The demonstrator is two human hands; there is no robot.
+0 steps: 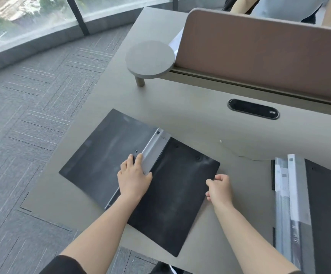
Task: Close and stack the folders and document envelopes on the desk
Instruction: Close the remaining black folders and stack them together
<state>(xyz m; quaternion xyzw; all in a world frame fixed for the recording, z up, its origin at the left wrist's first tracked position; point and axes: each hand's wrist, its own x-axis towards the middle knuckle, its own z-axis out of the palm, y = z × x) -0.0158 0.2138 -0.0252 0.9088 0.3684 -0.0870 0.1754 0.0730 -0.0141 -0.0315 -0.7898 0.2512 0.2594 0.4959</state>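
Observation:
A black folder (pixel 105 155) lies open and flat on the grey desk (pixel 190 119), with a grey spine strip (pixel 156 145) running down its middle. My left hand (pixel 134 178) rests flat on the lower part of that spine, fingers spread. My right hand (pixel 219 187) is curled at the right edge of the folder's right cover (pixel 176 194), fingers pinched at the edge. At the desk's right edge a stack of folders (pixel 307 204) with grey and black covers lies closed.
A brown partition screen (pixel 259 52) runs along the back of the desk. A round grey shelf (pixel 149 58) on a post stands at the back left. An oval black cable port (pixel 253 108) sits in the desk. Carpeted floor (pixel 32 115) is left of the desk edge.

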